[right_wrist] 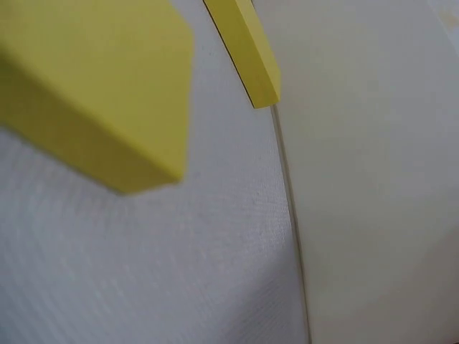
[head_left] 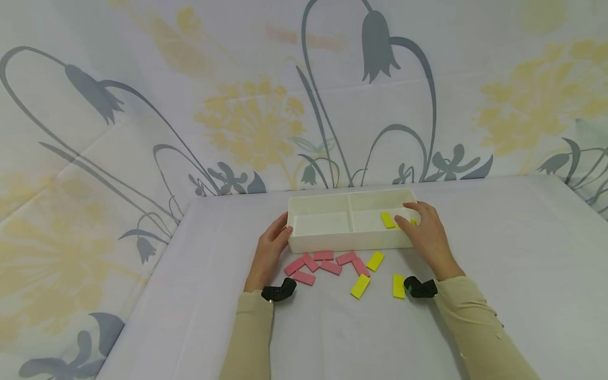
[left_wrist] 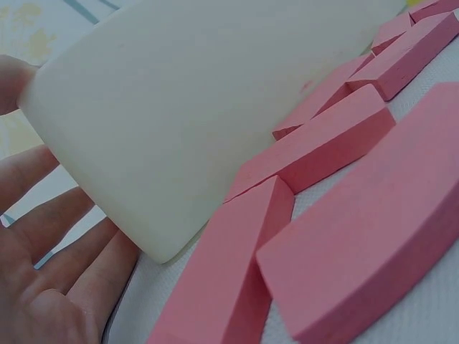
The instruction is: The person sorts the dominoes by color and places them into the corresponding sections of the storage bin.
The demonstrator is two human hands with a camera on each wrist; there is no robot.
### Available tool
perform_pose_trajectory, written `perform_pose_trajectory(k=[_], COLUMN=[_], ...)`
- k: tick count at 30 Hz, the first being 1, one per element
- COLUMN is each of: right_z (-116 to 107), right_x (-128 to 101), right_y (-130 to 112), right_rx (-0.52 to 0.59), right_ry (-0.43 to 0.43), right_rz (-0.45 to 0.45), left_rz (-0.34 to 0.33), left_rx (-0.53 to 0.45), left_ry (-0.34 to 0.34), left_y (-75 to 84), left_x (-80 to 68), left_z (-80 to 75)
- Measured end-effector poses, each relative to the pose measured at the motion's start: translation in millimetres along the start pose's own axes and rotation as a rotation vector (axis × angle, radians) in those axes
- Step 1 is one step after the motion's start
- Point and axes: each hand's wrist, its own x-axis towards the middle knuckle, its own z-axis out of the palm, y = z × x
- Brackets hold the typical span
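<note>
A white two-compartment tray (head_left: 351, 238) sits on the table. My left hand (head_left: 272, 249) rests with straight fingers against the tray's left end; the left wrist view shows the fingers (left_wrist: 43, 215) beside the tray's rounded corner (left_wrist: 179, 107). My right hand (head_left: 425, 231) is curled over the right compartment's front right corner. A sliver of a yellow block (head_left: 413, 222) shows pinched by its thumb, mostly hidden. Another yellow block (head_left: 387, 219) lies flat in that compartment. The left compartment holds nothing.
Several pink blocks (head_left: 323, 264) (left_wrist: 323, 143) lie in front of the tray. Three yellow blocks (head_left: 375, 260) (head_left: 360, 286) (head_left: 399, 286) lie to their right; two appear close up (right_wrist: 93, 86) (right_wrist: 244, 50) beside the tray wall (right_wrist: 373, 179). Floral cloth hangs behind.
</note>
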Motion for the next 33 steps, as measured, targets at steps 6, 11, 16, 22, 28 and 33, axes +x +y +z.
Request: perform_pose_trajectory(k=[6,11,16,22,28,33], right_z=[-1,-3,-7,-10,-13,-17], right_x=[0,-2,-2,-1,-2,-4], right_y=[0,0,0,0,-2,-7], right_rx=[-0.008,-0.031,-0.041,-0.034,0.008,0.044], right_ry=[0.001,-0.007,-0.024,-0.019,0.068,0.160], right_rz=[-0.010,-0.023,-0.048,-0.042,-0.064,-0.066], left_rz=[-0.006,-0.009,-0.011,0.008,0.014,0.006], left_rx=[0.000,0.011,0.004,-0.047,-0.040,-0.037], left_ry=[0.002,-0.002,-0.005,-0.039,-0.034,-0.029], left_y=[0.2,1.1,6.1,20.8,27.5,28.0], left_x=[0.1,0.1,-1.4,-8.5,-12.2,-12.4], left_z=[1.4,1.8,-0.1,1.6,4.0,3.9])
